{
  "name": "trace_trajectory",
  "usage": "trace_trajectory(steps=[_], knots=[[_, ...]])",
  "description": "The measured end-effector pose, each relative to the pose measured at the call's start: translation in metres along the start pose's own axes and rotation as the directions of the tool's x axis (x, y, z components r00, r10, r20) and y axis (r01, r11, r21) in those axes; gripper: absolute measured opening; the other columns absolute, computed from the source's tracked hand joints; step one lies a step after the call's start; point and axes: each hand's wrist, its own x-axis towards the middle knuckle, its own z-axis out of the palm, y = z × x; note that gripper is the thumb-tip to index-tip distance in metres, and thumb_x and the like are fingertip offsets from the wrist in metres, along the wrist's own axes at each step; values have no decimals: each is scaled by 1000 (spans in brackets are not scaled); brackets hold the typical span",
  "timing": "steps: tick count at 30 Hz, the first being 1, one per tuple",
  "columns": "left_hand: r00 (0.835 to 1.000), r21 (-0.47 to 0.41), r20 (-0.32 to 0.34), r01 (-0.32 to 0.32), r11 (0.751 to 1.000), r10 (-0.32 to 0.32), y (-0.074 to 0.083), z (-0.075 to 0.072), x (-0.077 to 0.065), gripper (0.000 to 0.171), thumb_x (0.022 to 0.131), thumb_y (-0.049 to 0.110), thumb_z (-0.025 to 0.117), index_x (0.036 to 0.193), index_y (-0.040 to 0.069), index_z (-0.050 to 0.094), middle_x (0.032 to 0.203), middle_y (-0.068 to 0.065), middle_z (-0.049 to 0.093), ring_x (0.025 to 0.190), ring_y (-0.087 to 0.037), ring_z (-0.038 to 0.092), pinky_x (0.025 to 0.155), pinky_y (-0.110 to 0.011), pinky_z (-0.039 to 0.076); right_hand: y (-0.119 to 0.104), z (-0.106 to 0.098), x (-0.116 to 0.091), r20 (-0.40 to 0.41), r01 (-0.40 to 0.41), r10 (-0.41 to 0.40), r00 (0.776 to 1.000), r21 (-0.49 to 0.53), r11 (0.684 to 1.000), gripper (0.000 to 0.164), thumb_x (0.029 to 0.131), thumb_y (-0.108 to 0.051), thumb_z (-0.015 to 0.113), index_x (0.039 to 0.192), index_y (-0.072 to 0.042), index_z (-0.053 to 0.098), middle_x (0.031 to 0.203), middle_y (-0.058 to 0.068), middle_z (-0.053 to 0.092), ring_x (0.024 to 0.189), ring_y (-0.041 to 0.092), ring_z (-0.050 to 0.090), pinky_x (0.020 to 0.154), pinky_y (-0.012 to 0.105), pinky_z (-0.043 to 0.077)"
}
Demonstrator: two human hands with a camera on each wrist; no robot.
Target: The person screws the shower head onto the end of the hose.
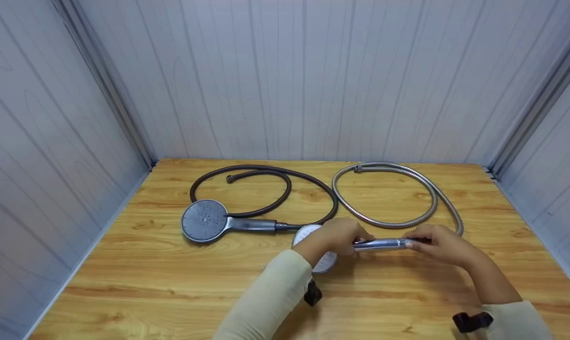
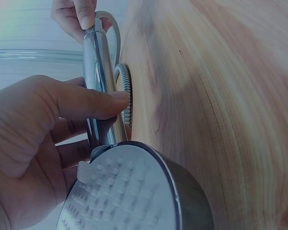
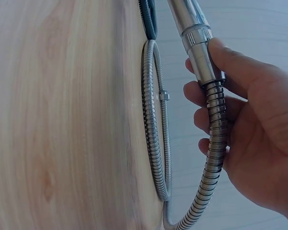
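My left hand (image 1: 342,235) grips the handle of a chrome shower head (image 1: 326,263), its thumb across the handle in the left wrist view. The white nozzle face (image 2: 122,191) shows below that hand. At the handle's other end, my right hand (image 1: 438,245) pinches the metal hose connector (image 3: 200,60) between thumb and fingers. Connector and handle meet end to end; whether they are fully tightened I cannot tell. From the connector a silver ribbed hose (image 3: 215,129) curves down beside the right palm. Its far part lies looped on the table (image 1: 171,288).
A dark grey shower head (image 1: 204,222) lies on the table to the left, with its dark hose (image 1: 289,186) coiled behind it. Pale panelled walls (image 1: 275,80) stand at the back and both sides. The silver hose's loose end nut (image 1: 358,168) lies near the back edge.
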Motion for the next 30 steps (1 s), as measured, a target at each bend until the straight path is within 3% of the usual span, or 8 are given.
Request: trace_trajectory(steps=[4,13,22,30], knots=[[1000,-10,-13,-2,1000,2,-1,1,0,61,76,5,79,129,32,65,90,10,69,72,-6,52,63,-20,42,0,1,0,-1,-14,14,1000,27,1000,24,97,-26,60,107,-7,73,87,6,65,69,7,52,60,27,46],[1000,-51,-14,0,999,-1,-4,3,0,58,78,5,77,129,30,65,85,9,65,71,-7,51,61,-20,41,3,5,-1,-93,-73,70,993,-23,997,23,92,-31,68,104,-14,61,89,-1,59,77,16,53,64,29,45],[1000,-74,-15,-1,997,0,-5,3,0,57,78,2,75,128,29,66,77,9,59,68,-8,48,57,-20,39,5,7,-1,-108,-21,20,994,-11,1000,23,85,-11,76,102,-17,61,94,-3,60,79,17,54,66,29,46],[1000,-57,-17,-16,998,15,-4,1,-1,57,78,4,75,129,28,65,77,9,57,68,-8,47,57,-20,37,6,6,-1,-108,-8,4,994,-28,1000,21,86,-13,75,101,-19,62,91,-6,60,77,14,53,65,28,45]])
